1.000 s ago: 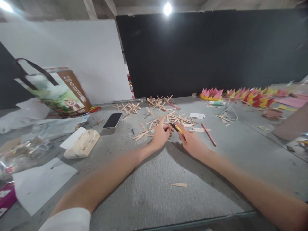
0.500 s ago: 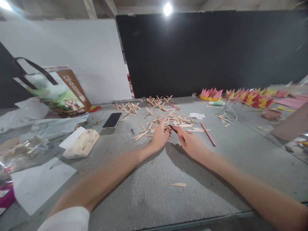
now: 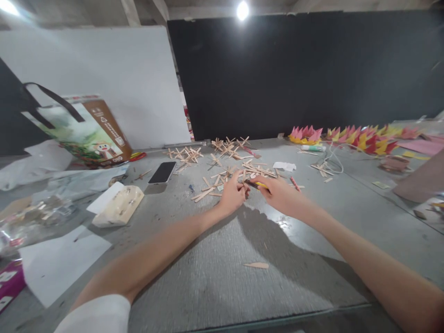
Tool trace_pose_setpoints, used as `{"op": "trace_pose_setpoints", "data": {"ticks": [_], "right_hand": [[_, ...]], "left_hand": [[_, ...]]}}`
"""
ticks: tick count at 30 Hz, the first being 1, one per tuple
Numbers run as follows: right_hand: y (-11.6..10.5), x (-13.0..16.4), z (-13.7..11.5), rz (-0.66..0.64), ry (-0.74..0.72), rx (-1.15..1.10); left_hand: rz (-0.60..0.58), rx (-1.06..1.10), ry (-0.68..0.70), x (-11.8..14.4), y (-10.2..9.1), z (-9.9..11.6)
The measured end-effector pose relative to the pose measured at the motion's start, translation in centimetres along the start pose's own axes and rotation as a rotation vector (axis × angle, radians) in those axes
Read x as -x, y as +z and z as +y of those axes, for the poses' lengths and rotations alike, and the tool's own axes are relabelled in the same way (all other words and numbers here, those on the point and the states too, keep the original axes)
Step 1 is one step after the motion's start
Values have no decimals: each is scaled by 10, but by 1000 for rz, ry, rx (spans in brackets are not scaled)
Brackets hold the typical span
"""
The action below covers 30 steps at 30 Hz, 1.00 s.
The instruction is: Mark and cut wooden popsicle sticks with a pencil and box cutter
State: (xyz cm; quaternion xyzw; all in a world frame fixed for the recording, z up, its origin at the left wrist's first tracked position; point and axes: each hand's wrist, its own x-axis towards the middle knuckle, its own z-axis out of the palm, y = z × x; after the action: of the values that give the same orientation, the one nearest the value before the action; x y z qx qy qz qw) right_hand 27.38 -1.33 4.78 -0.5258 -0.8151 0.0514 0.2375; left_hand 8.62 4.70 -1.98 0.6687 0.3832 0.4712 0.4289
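Note:
My left hand (image 3: 233, 193) is closed in a pinch at mid-table, on what looks like a wooden craft stick, mostly hidden by the fingers. In my right hand (image 3: 280, 196) is a yellow and black utility knife (image 3: 257, 184), its front end pointing left and meeting the left fingertips. Just behind both hands lies a loose heap of craft sticks (image 3: 258, 170), some of them joined into crosses. One pointed stick piece (image 3: 256, 265) rests alone near the table's front. A red pencil (image 3: 295, 183) is partly covered by the right hand.
A phone (image 3: 163, 172) and a cream block-like object (image 3: 120, 206) lie to the left, before a printed carrier bag (image 3: 93, 132). White paper (image 3: 62, 263) and plastic bags are at far left. Pink and yellow paper flowers (image 3: 360, 138), a glue stick (image 3: 312, 148) and a white cable (image 3: 335, 159) line the back right.
My right hand has shifted slightly right and up, turning the knife flatter and covering more of the pencil. The left hand has stayed nearly in place.

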Motion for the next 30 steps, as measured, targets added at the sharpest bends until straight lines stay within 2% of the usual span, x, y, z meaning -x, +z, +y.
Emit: {"op": "trace_pose_setpoints", "data": {"ticks": [8, 10, 13, 18, 21, 27, 30], "right_hand": [[34, 18, 4, 59, 5, -212], [32, 18, 6, 38, 20, -195], [16, 9, 7, -4, 27, -114], [-5, -11, 8, -30, -26, 15], [3, -10, 7, -13, -40, -23], [34, 12, 3, 50, 21, -156], [28, 8, 3, 27, 17, -145]], "left_hand": [[6, 17, -1, -1, 0, -1], [-3, 7, 2, -2, 1, -3], [-7, -9, -11, -2, 2, -3], [-9, -12, -22, -2, 2, -2], [5, 20, -40, -2, 2, -3], [-5, 73, -45, -4, 1, -5], [-12, 48, -42, -3, 1, -4]]}}
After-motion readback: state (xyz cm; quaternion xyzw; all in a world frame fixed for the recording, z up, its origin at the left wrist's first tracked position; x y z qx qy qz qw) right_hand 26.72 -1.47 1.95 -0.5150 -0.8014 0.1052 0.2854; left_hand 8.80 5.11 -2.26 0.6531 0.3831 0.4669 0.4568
